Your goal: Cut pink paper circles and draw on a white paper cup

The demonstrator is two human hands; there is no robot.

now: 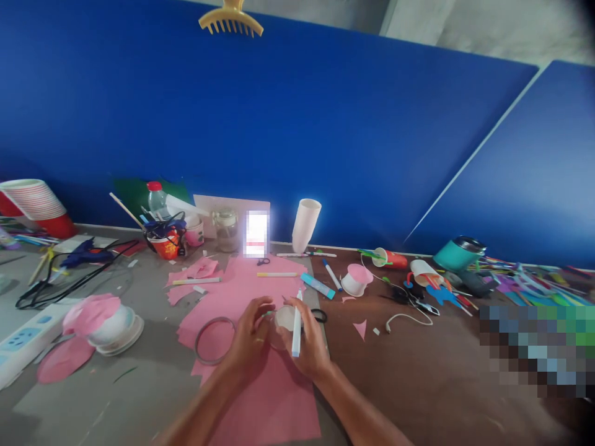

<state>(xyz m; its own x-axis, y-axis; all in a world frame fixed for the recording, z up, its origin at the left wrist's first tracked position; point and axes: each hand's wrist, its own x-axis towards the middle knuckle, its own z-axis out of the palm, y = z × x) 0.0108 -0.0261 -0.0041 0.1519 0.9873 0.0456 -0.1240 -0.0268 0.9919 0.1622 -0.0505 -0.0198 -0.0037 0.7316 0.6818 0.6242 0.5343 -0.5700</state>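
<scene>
Hands [279, 334] on small white cup [284, 317], right gripping white marker [296, 328], pink paper [260, 371] beneath

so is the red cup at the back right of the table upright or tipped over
Tipped over: the red cup lies on its side on the table, its white open mouth facing left.

head cam | sitting high, looking forward and down over table [455, 371] | facing blue wall [279, 124] | hands showing near bottom centre, close | single view, sharing nothing
</scene>
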